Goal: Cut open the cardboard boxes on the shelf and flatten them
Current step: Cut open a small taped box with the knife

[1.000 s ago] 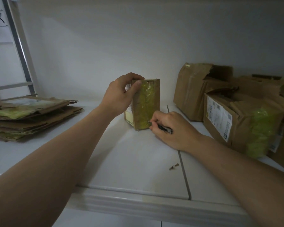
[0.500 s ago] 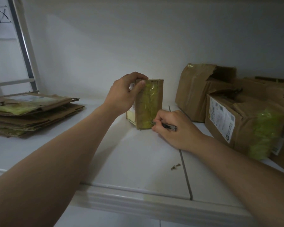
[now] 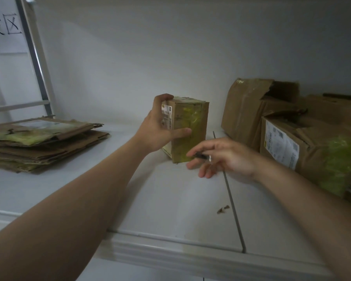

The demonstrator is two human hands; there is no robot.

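A small upright cardboard box [image 3: 193, 122] with yellow-green tape stands on the white shelf [image 3: 170, 199]. My left hand [image 3: 160, 128] grips its left side, fingers over the top corner and thumb across the front. My right hand [image 3: 221, 157] hovers just right of and below the box, pinching a small dark cutter [image 3: 202, 156] between thumb and fingers, with the other fingers spread. The blade tip is close to the box's lower front corner.
A stack of flattened boxes [image 3: 41, 142] lies at the left. Several unflattened boxes [image 3: 257, 110] [image 3: 312, 151] stand at the right, one with a white label. Cardboard scraps [image 3: 223, 209] lie near the shelf seam. A metal ladder [image 3: 34, 57] leans at the far left.
My left hand shifted from the box's top to its left side, thumb now across the front. My right hand drew back from the box's base and loosened its fingers around the cutter.
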